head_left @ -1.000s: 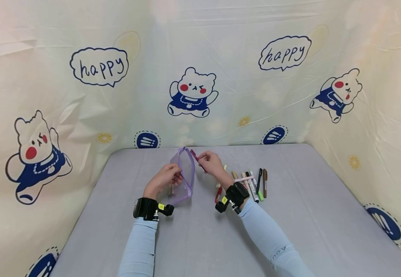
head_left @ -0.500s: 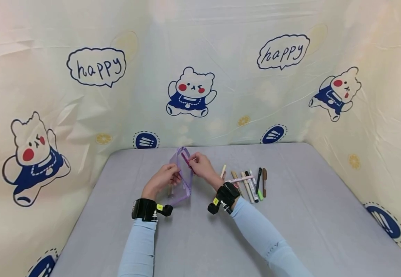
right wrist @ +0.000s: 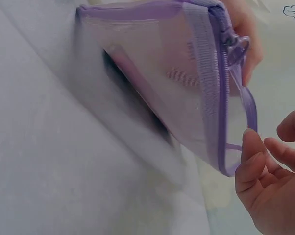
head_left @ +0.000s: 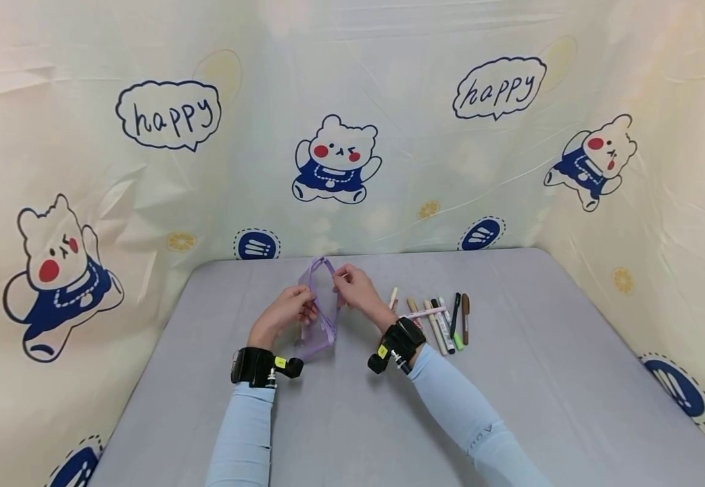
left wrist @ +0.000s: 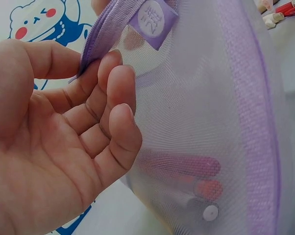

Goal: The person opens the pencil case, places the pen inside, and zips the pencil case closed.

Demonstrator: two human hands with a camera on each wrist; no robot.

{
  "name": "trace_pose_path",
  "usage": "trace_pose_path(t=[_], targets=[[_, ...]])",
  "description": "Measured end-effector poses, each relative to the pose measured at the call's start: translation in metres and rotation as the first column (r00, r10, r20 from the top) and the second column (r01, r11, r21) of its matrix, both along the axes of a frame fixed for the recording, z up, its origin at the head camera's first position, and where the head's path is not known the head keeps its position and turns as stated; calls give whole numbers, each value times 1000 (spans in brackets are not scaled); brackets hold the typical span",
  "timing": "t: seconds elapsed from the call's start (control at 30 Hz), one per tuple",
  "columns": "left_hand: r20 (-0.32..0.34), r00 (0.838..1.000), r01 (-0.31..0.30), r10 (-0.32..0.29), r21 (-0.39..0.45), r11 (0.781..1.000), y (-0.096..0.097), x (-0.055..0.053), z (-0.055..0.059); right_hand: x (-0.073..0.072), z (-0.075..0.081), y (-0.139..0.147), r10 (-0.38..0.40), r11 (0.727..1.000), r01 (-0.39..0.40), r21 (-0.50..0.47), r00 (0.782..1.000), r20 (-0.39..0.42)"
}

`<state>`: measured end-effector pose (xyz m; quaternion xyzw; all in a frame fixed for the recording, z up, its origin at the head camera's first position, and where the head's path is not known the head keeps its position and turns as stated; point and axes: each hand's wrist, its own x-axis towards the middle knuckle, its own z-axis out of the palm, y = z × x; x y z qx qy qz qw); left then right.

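Observation:
A purple-edged mesh zip pouch [head_left: 322, 325] stands on its side with its zipper parted. My left hand [head_left: 288, 312] pinches one zipper edge between thumb and forefinger; its other fingers [left wrist: 123, 134] curl beside the mesh. Through the mesh in the left wrist view show a magenta pen [left wrist: 201, 165], a red pen end [left wrist: 208, 189] and a pale round end. My right hand [head_left: 357, 291] is at the opposite edge of the mouth. In the right wrist view its thumb stands apart from its fingers [right wrist: 255, 161], with nothing between them; the fingertips are at the purple rim.
Several loose pens and markers lie on the grey table [head_left: 510, 406] right of the pouch, among them a brown marker [head_left: 465, 318], a black pen [head_left: 455, 312] and a pink pen [head_left: 422, 312] across others. A patterned curtain [head_left: 425, 149] hangs behind the table.
My right hand has moved left to the pouch's mouth and let the magenta pen go inside it. My left hand keeps its pinch on the zipper edge.

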<state>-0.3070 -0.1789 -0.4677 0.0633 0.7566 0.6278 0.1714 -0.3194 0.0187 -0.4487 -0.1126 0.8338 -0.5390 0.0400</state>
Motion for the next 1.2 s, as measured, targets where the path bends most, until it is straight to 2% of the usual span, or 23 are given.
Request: trace_pose_path(t=[0.17, 0.27, 0.43, 0.63, 0.83, 0.97, 1.2], targets=[[-3, 1000, -1, 1, 7, 1000, -1, 0, 0, -1, 7, 14, 22, 999, -22, 29, 1000, 7], [-13, 1000, 4, -4, 8, 1000, -2, 0, 0, -2, 9, 25, 49, 995, -50, 87, 999, 13], [-18, 1000, 13, -13, 0, 1000, -2, 1, 0, -4, 9, 43, 115, 969, -111, 219, 993, -6], [-15, 1000, 10, -10, -4, 1000, -3, 3, 0, -7, 11, 64, 149, 936, -148, 318, 989, 21], [-17, 1000, 10, -10, -8, 1000, -2, 4, 0, -7, 13, 86, 190, 884, -207, 420, 978, 82], [-11, 1000, 8, -8, -7, 1000, 1, 4, 1, -7, 14, 104, 199, 845, -211, 491, 977, 76], [-5, 1000, 6, -6, -6, 1000, 1, 4, 1, -3, 13, 136, 232, 754, -236, 614, 969, 87]])
